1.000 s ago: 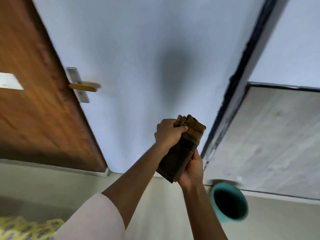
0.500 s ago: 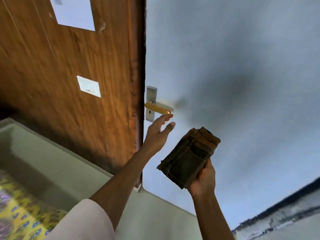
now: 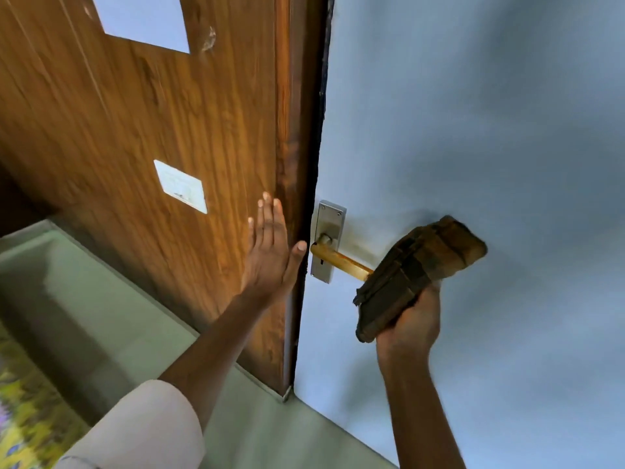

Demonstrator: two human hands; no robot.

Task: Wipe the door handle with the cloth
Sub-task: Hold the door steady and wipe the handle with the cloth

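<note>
I see the wooden door (image 3: 135, 130) filling everything to the left of my fingers, its edge meeting the pale blue wall (image 3: 473, 130) that runs off to their right. My left hand (image 3: 270, 252) lies flat on the wood, fingers straight and close together, thumb splayed toward the steel backplate (image 3: 329, 231). I judge it is steadying the door.

My right hand (image 3: 411, 319) is clamped around the folded brown cloth (image 3: 419, 269), fingers wrapped underneath, mostly hidden. The cloth's near edge covers the free end of the brass door handle (image 3: 341, 260), which runs from the backplate just right of my left thumb; whether it is pressing yet I cannot tell.

So the step in hand is the first contact of the wipe. Next, I'd press the cloth around the lever and draw it along toward the backplate.

Half a second ago my left fingers were reaching under the handle and the cloth hung below it, apart.
</note>
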